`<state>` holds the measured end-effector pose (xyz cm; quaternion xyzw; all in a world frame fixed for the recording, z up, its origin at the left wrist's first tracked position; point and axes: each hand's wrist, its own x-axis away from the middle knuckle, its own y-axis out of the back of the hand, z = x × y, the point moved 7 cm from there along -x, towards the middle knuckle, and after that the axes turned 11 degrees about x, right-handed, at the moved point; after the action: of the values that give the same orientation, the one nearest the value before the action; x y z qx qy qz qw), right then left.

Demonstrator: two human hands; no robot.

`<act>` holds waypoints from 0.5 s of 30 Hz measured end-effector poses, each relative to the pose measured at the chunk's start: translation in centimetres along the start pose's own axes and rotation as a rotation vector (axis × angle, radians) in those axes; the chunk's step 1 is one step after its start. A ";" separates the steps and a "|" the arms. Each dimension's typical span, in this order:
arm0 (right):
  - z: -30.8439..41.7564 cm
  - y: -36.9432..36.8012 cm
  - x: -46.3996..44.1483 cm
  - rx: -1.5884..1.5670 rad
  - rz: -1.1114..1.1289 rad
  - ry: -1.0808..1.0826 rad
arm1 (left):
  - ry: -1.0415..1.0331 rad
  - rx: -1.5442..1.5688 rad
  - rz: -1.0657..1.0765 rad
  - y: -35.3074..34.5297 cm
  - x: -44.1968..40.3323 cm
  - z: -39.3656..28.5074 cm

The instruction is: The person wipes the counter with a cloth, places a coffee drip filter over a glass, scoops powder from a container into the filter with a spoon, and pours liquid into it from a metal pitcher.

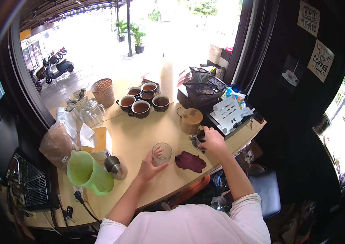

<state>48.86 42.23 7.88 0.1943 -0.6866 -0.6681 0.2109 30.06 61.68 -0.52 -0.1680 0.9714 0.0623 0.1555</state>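
My left hand [151,166] is closed around a clear drinking glass [163,151] standing on the wooden table; its fingers show through the glass. Further right, my right hand [214,140] grips the rim of a small cup [201,136] with dark contents, its handle pointing left. What lies under this cup is partly hidden, perhaps a saucer. Between my hands and nearer to me lies a crumpled maroon cloth [190,161]. Just behind the cup stands a round tan-lidded container [191,120].
Several black cups [141,109] of brown liquid stand at the back, beside a tall white bottle [167,81]. On the left are a green pitcher [87,173], a metal tumbler [115,166], glass mugs [93,112] and a woven basket [102,92]. A black mesh organizer [203,87] stands at right.
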 end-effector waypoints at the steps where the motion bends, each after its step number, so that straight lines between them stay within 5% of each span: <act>1: -0.2 -0.2 -0.3 -0.013 -0.008 -0.001 | 0.001 0.028 -0.010 -0.1 0.1 0.1; 15: 2.7 5.8 3.1 -0.151 -0.121 0.082 | -0.186 0.108 -0.013 -0.3 -0.1 0.0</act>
<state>44.87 42.97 13.68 0.2464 -0.6121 -0.7209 0.2121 30.29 61.47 -0.53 -0.1590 0.9536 0.0240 0.2544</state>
